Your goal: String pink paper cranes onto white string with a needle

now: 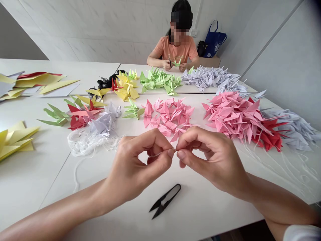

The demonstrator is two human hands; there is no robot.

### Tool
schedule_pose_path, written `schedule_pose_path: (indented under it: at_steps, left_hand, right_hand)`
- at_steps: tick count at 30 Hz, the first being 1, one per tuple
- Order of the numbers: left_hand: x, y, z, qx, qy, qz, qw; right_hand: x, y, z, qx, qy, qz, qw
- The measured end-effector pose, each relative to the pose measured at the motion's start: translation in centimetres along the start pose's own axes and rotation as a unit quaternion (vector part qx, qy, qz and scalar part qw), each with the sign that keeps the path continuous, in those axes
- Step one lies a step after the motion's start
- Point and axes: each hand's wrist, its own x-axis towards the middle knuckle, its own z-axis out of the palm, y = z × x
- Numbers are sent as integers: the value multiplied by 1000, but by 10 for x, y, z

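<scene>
A thin white thread (155,156) runs through the curl of my left hand (142,164), whose thumb and forefinger pinch it. Fingertip to fingertip with it, my right hand (208,155) is also closed in a pinch; what lies between those fingertips is too small to make out. Below both hands, black thread snips (165,201) lie on the white table (120,217). Just beyond the hands are loose pink paper cranes (168,113). A tangle of white thread (81,142) rests left of my left hand, beside white paper cranes (104,122).
Pink cranes (233,113) are heaped at right, with red cranes (272,135), pale cranes (296,129) and trailing threads. Green cranes (160,80) and yellow cranes (126,87) lie farther back. Folded yellow paper (17,140) is at left. Opposite sits a person (175,50) holding a green crane.
</scene>
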Motion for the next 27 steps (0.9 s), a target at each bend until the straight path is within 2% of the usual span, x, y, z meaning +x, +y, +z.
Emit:
schedule_pose_path:
  at_steps: [27]
  left_hand:
    - [0,0,0,-18,-10,-18,1000]
  right_hand:
    - [1,1,0,-25,6,-15,1000]
